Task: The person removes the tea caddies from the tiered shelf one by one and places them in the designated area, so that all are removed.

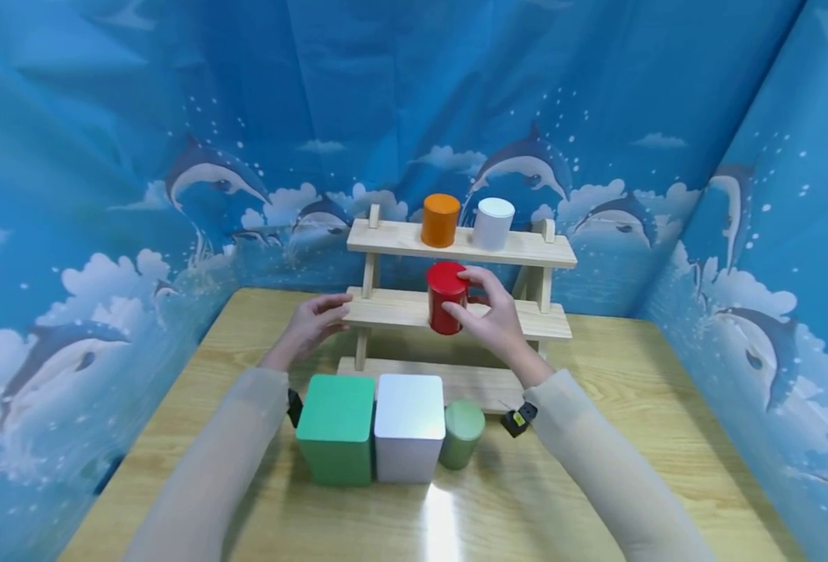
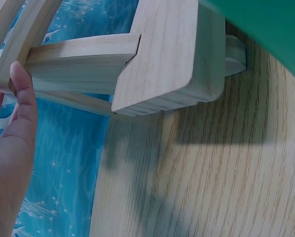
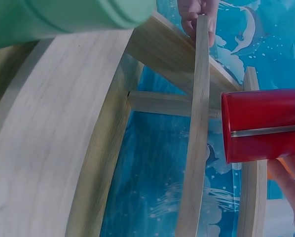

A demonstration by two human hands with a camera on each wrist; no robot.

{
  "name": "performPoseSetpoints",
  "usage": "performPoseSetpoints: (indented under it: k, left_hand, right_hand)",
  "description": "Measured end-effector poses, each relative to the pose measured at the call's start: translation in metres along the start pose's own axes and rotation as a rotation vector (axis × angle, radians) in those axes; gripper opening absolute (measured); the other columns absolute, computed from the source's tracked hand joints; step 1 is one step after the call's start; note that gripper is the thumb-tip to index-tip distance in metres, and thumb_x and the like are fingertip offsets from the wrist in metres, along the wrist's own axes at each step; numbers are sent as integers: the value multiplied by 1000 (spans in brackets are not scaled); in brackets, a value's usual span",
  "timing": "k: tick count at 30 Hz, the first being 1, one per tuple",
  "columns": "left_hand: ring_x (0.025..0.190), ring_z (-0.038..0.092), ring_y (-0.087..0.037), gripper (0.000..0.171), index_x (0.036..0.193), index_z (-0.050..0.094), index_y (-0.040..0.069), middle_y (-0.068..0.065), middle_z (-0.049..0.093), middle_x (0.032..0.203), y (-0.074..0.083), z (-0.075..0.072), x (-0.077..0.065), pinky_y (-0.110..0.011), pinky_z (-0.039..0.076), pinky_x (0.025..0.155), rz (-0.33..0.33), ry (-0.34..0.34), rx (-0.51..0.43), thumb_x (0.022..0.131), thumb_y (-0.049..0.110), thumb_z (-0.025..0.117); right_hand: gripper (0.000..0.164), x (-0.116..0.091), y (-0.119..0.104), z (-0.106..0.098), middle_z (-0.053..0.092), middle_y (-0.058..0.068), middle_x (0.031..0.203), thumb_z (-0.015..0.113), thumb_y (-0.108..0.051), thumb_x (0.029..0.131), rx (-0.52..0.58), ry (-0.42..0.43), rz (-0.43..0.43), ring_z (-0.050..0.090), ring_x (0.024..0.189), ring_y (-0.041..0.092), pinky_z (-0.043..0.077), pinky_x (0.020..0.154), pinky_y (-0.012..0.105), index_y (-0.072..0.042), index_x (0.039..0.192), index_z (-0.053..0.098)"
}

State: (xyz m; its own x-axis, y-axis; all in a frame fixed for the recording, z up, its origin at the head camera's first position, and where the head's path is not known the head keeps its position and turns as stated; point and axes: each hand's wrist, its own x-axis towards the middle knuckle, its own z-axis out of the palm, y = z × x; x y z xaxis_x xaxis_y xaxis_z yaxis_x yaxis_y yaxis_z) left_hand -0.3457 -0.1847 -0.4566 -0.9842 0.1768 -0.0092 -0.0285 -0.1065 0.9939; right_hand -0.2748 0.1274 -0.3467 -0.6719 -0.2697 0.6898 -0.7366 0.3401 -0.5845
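Note:
My right hand grips a red tin can by its side, thumb in front and fingers around the lid's edge. The can is upright, close over the middle shelf of a three-step wooden stand; in the right wrist view a metal seam runs along the red can, and its base shows a gap above the plank. At the left end of that same shelf, my left hand pinches the plank's tip. The left wrist view shows the hand with fingertips on both sides of the wood.
On the top shelf stand an orange can and a white can. In front of the stand are a green box, a white box and a light green can. A blue dolphin-print curtain hangs behind the table.

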Motion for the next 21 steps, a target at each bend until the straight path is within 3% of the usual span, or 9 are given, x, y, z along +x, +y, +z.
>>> performPoseSetpoints:
  k: [21]
  left_hand:
    - [97, 59, -18, 42, 130, 50, 1, -14, 48, 132, 1, -1, -1, -32, 53, 84, 12, -20, 1, 92, 15, 59]
  right_hand:
    - [49, -34, 0, -17, 53, 25, 119, 73, 14, 70, 13, 33, -54, 55, 103, 33, 54, 71, 51, 11, 113, 51]
